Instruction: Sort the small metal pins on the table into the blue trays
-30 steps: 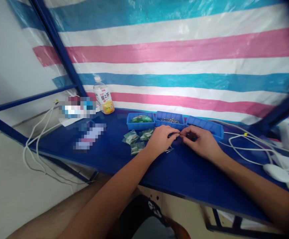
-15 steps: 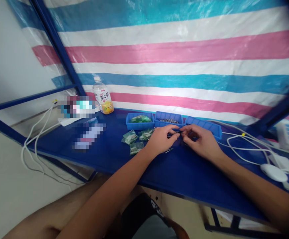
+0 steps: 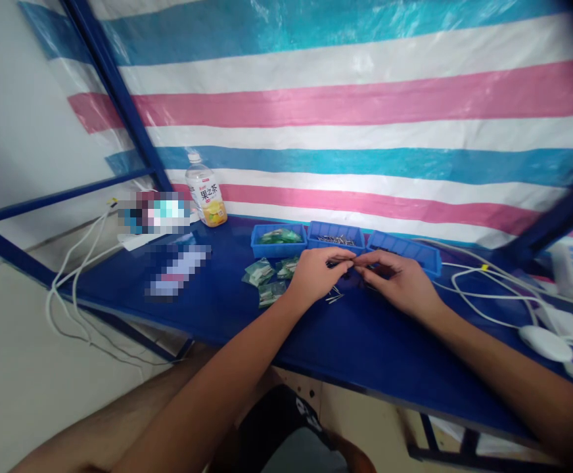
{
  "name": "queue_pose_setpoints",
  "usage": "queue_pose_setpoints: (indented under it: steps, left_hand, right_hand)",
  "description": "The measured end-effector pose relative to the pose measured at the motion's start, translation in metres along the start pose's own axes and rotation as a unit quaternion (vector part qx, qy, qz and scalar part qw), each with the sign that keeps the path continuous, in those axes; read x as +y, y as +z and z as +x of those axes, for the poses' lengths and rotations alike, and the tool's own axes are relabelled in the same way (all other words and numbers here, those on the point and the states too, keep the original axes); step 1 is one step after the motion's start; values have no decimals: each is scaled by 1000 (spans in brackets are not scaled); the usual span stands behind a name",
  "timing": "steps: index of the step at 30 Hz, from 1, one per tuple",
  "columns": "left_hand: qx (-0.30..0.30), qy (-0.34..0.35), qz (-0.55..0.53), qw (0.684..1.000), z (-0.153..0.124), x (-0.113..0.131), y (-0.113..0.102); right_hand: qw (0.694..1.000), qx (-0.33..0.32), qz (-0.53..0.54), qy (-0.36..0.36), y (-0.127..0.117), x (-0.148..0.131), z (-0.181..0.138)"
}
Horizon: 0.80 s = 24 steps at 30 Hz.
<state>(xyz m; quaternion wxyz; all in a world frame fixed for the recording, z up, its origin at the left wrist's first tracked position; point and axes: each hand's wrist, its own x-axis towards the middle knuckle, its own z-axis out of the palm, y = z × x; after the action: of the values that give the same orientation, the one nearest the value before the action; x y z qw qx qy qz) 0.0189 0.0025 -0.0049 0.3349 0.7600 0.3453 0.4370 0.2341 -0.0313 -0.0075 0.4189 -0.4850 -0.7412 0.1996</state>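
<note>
My left hand (image 3: 319, 270) and my right hand (image 3: 395, 276) meet at the fingertips above the table, in front of the blue bins. Both are closed in a pinch; whatever lies between the fingers is too small to make out. Several thin metal pins (image 3: 334, 298) lie on the table just below my hands. Small clear bags with pale pieces in them (image 3: 259, 272) lie left of my left hand. Behind stand a blue bin of green bags (image 3: 279, 248), a blue bin of metal pieces (image 3: 316, 230) and a third blue bin (image 3: 432, 259), partly covered by my right hand.
A drink bottle (image 3: 206, 197) stands at the back left of the blue table (image 3: 365, 348). White cables (image 3: 464, 295) and a round white device (image 3: 545, 343) lie on the right. A striped sheet (image 3: 345, 105) hangs behind, beside blue frame posts.
My fingertips have drawn closer together and now touch, with the right hand shifted slightly left. More of the loose pins shows below the left hand. The bins and bags stay put.
</note>
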Motion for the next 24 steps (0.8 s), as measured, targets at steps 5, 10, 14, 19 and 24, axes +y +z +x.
queue_pose_setpoints:
  steps: [5, 10, 14, 19, 24]
  left_hand:
    - [42, -11, -61, 997, -1, -3, 3]
    - [22, -14, -67, 997, -1, -2, 5]
    - [23, -11, -71, 997, -1, -2, 5]
    - [35, 11, -78, 996, 1, -2, 6]
    - [42, 29, -86, 995, 1, -2, 6]
  right_hand:
    - [995, -4, 79, 55, 2, 2, 0]
    - [993, -2, 110, 45, 3, 3, 1]
    - [998, -8, 59, 26, 0, 0, 1]
    - [998, -1, 46, 40, -1, 1, 1]
    - [999, -11, 34, 37, 0, 1, 2]
